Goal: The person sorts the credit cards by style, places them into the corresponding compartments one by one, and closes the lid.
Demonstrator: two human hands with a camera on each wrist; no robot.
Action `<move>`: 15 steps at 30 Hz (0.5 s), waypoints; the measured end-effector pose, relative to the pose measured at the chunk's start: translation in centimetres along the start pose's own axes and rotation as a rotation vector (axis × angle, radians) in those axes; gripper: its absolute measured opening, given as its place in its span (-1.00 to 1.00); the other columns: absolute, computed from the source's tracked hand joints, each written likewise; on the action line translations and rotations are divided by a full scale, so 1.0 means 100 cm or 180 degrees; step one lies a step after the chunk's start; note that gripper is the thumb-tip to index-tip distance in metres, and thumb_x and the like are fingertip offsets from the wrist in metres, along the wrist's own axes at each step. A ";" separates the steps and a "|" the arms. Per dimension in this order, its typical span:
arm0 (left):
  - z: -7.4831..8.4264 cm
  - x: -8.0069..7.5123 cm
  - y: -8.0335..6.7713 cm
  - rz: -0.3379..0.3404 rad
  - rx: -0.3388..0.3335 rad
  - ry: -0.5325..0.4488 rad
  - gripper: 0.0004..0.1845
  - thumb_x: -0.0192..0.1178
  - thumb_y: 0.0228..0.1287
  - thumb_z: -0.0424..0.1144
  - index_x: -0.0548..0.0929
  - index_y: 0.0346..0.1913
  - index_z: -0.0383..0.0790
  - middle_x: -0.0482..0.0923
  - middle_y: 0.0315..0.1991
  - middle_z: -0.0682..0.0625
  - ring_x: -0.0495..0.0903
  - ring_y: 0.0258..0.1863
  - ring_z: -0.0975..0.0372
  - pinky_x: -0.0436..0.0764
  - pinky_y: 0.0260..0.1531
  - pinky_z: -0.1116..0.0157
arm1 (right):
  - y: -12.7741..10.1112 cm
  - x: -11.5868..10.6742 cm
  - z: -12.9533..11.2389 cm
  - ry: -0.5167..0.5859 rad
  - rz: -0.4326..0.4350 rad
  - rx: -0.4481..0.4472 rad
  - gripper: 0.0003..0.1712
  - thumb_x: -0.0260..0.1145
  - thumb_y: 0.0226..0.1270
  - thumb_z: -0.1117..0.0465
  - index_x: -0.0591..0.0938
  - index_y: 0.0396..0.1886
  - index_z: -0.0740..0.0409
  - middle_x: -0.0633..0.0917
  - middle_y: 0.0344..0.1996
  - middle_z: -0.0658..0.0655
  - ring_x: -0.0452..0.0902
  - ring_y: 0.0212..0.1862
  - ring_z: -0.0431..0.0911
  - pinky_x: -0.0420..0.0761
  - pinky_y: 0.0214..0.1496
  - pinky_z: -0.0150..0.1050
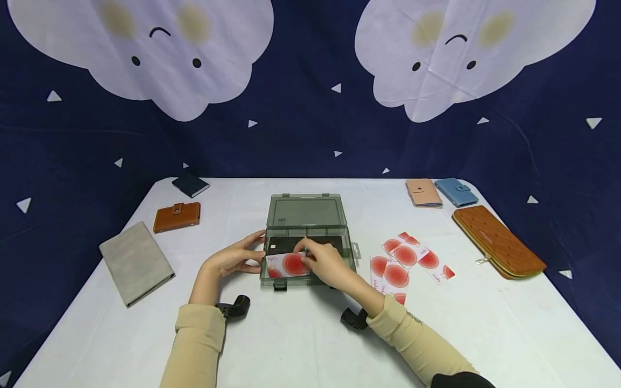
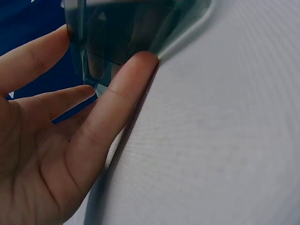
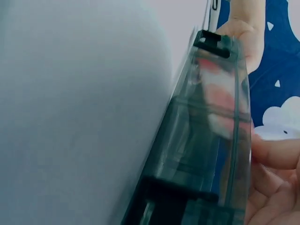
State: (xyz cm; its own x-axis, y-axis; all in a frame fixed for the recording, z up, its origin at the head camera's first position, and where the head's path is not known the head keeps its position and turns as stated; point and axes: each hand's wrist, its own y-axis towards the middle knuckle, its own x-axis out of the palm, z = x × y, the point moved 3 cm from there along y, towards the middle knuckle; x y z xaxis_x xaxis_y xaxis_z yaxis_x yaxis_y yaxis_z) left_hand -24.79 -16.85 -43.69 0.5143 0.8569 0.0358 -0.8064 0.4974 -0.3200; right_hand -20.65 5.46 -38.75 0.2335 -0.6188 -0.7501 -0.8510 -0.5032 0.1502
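Note:
A see-through grey-green plastic box (image 1: 307,211) stands on the table with its lid tipped back. My left hand (image 1: 235,257) is at the box's left side; in the left wrist view its straight thumb (image 2: 117,98) lies along the wall and the fingertips touch farther round. With thumb and fingers, my right hand (image 1: 326,261) pinches a white card with red circles (image 1: 291,265) at its right end, inside the front of the box. Behind that card a black card (image 1: 278,245) shows in the box. Through the clear wall the right wrist view shows the red-and-white card blurred.
Several loose red-and-white cards (image 1: 397,275) lie right of the box. Farther right are an orange-brown zip wallet (image 1: 499,240), a pink wallet (image 1: 423,192) and a blue wallet (image 1: 457,191). At left lie a grey notebook (image 1: 136,264), a brown wallet (image 1: 177,216) and a dark wallet (image 1: 190,184).

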 end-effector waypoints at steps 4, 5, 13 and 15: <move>0.000 0.000 0.000 0.0002 0.0002 0.0023 -0.16 0.06 0.25 -0.39 -0.20 0.47 -0.17 -0.26 0.44 -0.25 0.53 -0.19 0.19 0.66 -0.19 0.23 | 0.000 0.003 -0.001 -0.0097 -0.0054 0.0067 -0.81 0.18 0.29 0.35 0.55 -0.12 0.08 0.63 -0.59 0.05 0.45 -0.59 -0.21 0.41 -0.55 -0.42; 0.000 0.000 0.000 -0.0004 0.0008 0.0026 -0.16 0.06 0.25 -0.39 -0.20 0.47 -0.18 -0.27 0.44 -0.25 0.53 -0.19 0.19 0.65 -0.19 0.23 | 0.001 0.004 -0.001 -0.0143 -0.0095 0.0075 -0.81 0.17 0.30 0.35 0.55 -0.12 0.08 0.62 -0.60 0.06 0.41 -0.61 -0.22 0.38 -0.56 -0.42; -0.001 -0.001 0.000 -0.0030 0.0039 0.0035 -0.16 0.04 0.26 -0.40 -0.22 0.47 -0.19 -0.29 0.43 -0.28 0.53 -0.17 0.18 0.65 -0.17 0.22 | 0.003 0.011 0.001 -0.0453 -0.0593 0.0175 -0.66 0.05 0.34 0.39 0.53 0.07 0.13 0.53 -0.54 0.02 0.23 -0.56 -0.19 0.26 -0.51 -0.37; -0.001 0.000 0.001 -0.0025 0.0036 0.0041 -0.16 0.03 0.26 -0.40 -0.22 0.47 -0.19 -0.28 0.43 -0.28 0.53 -0.17 0.18 0.65 -0.18 0.22 | 0.003 0.012 0.001 -0.0537 -0.0672 0.0201 -0.64 0.05 0.36 0.35 0.50 0.12 0.14 0.58 -0.47 0.04 0.30 -0.51 -0.19 0.32 -0.46 -0.34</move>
State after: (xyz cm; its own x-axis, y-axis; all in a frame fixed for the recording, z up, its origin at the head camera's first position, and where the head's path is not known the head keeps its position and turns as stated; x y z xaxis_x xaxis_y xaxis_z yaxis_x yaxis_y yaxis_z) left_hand -24.82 -16.87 -43.83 0.5243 0.8512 0.0260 -0.8056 0.5056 -0.3090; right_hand -20.69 4.63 -39.69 0.3315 -0.3923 -0.8580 -0.8208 -0.5684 -0.0572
